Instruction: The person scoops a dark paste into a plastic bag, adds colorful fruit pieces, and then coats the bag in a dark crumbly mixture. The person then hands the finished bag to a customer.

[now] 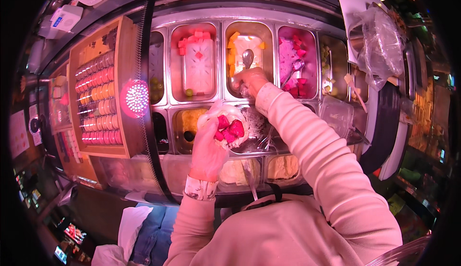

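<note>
My left hand (209, 146) is wrapped around a small round cup (224, 143) with a pale creamy rim, and chunks of red fruit (231, 129) lie on top of it. Farther away, my right hand (250, 79) reaches into a metal pan (263, 89) with yellow-orange fruit cubes (232, 54) along its left side. The bowl of a metal spoon (248, 57) points away from me there. Its handle runs into my closed right fingers, which partly hide it.
Neighbouring pans hold pink-red cubes (199, 39) and dark pink pieces with another spoon (297, 65). Nearer are tubs of pale cream (233, 173). A wooden case of coloured macarons (98, 103) stands left. Right are a clear plastic bag (382, 49) and a clear container (337, 114).
</note>
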Action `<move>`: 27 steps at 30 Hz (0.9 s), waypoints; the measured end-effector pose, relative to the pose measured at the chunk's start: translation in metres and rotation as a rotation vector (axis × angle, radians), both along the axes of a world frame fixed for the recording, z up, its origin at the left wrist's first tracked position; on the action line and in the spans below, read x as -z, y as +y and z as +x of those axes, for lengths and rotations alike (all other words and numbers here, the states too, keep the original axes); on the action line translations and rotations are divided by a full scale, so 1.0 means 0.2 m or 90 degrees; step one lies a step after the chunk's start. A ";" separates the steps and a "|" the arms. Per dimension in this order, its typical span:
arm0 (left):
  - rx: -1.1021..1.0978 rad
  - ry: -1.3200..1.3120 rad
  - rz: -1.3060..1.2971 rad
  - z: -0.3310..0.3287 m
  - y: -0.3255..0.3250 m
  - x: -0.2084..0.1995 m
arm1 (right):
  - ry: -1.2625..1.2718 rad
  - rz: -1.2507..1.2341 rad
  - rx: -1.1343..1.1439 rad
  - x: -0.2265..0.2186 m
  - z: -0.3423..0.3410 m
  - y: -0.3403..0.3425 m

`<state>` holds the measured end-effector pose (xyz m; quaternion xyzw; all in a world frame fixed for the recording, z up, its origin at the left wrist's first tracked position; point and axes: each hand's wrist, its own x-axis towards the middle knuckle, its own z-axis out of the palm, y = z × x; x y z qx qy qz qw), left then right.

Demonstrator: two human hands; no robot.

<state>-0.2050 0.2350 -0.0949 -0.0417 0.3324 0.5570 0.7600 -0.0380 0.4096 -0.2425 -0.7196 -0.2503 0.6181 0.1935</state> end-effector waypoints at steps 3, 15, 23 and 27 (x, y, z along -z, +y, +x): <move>-0.019 -0.108 -0.039 -0.06 -0.05 -0.03 | -0.084 0.027 -0.043 -0.32 -0.03 -0.01; -0.012 -0.085 0.005 -0.05 -0.10 -0.25 | -0.021 -0.220 -0.167 -0.58 -0.07 0.11; -0.004 -0.114 0.026 -0.08 -0.13 -0.24 | -0.061 0.004 -0.578 -0.22 -0.02 0.21; 0.005 -0.111 0.008 -0.07 -0.11 -0.24 | -0.193 0.248 -0.654 0.15 -0.02 0.25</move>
